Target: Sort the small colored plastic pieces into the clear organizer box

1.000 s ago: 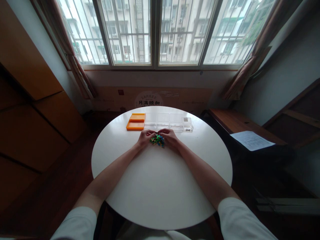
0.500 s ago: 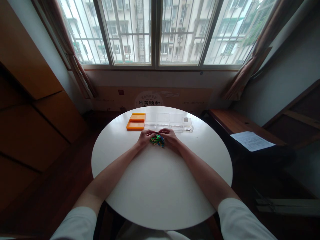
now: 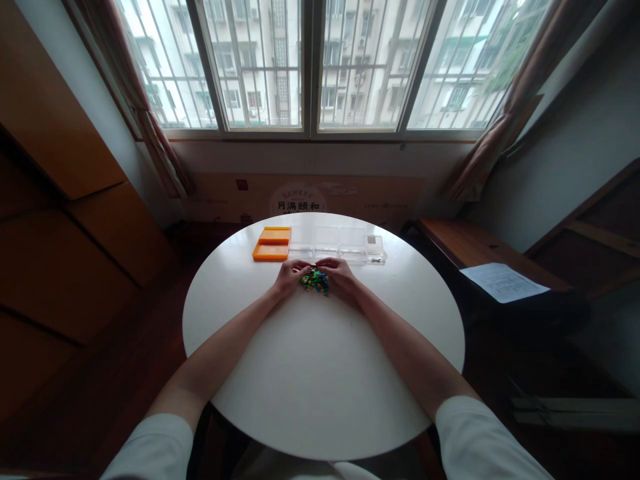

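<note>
1. Head view: the left hand (image 3: 291,275) and the right hand (image 3: 341,273) rest on the round white table (image 3: 320,373), towards its far edge, with both forearms reaching in from the near edge.
2. The fingers of both hands are curled inwards, and the fingertips nearly meet above a small pile of coloured pieces (image 3: 315,281). At this size I cannot tell whether either hand is pinching a piece.
3. The pile shows green, blue and yellow bits. It lies between the two hands and touches them, a little nearer the far edge than the middle of the table.
4. Just beyond the hands, along the far edge, stands a clear compartment box (image 3: 330,243) with several cells in a row.
5. An orange tray (image 3: 271,251) lies against the left end of the box, with a smaller orange piece (image 3: 276,234) just behind it.
6. At the right end of the row is a small clear case (image 3: 375,248) with something dark inside, too small to make out.
7. Off the table's right edge, a sheet of paper (image 3: 503,281) lies on a dark wooden bench (image 3: 450,241).
8. Past the far edge, a printed cardboard box (image 3: 300,197) stands below the barred window (image 3: 313,63). Curtains (image 3: 155,143) hang at both sides of the window.
</note>
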